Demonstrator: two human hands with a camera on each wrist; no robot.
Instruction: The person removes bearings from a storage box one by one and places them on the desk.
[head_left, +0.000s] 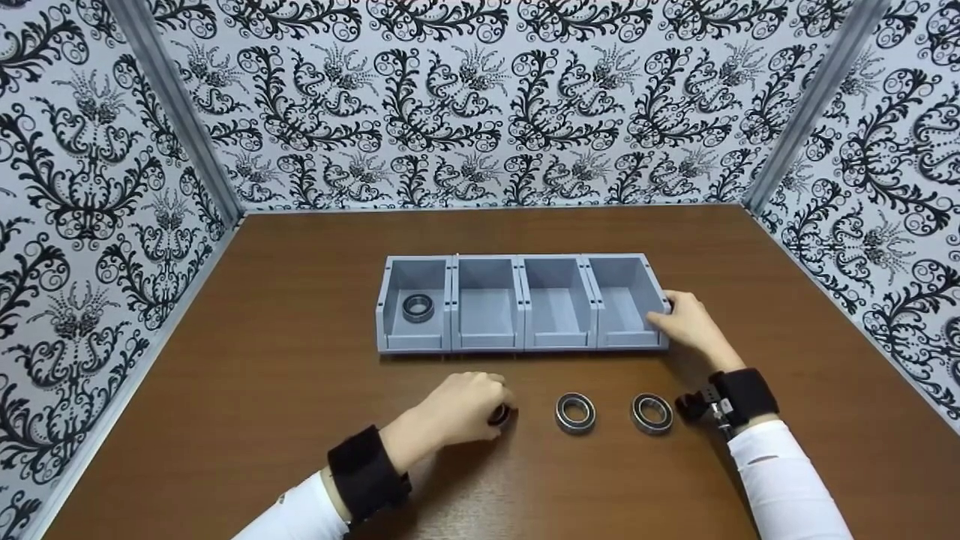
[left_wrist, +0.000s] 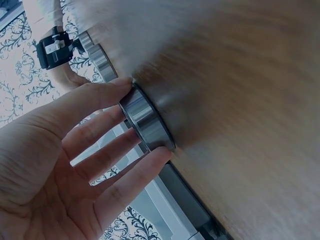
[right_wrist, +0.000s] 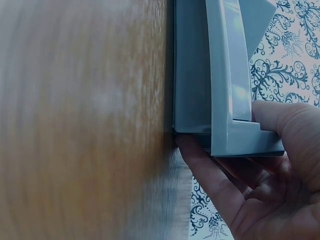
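In the head view my left hand (head_left: 463,407) is over the table in front of the bins. Its thumb and fingers pinch a ball bearing (left_wrist: 147,118) by the outer rim, and the left wrist view shows the ring low at the tabletop. My right hand (head_left: 691,324) grips the right side wall of a grey four-part bin row (head_left: 486,343), thumb inside the edge and fingers outside and below. One bearing (head_left: 418,307) lies in the leftmost compartment. Two more bearings, a middle one (head_left: 575,413) and a right one (head_left: 652,414), lie flat on the table between my hands.
The brown wooden table (head_left: 300,315) extends around the bins. Patterned panels (head_left: 480,105) enclose it at the back and both sides, joined by grey metal posts (head_left: 176,105). Each wrist wears a black strap (head_left: 367,474).
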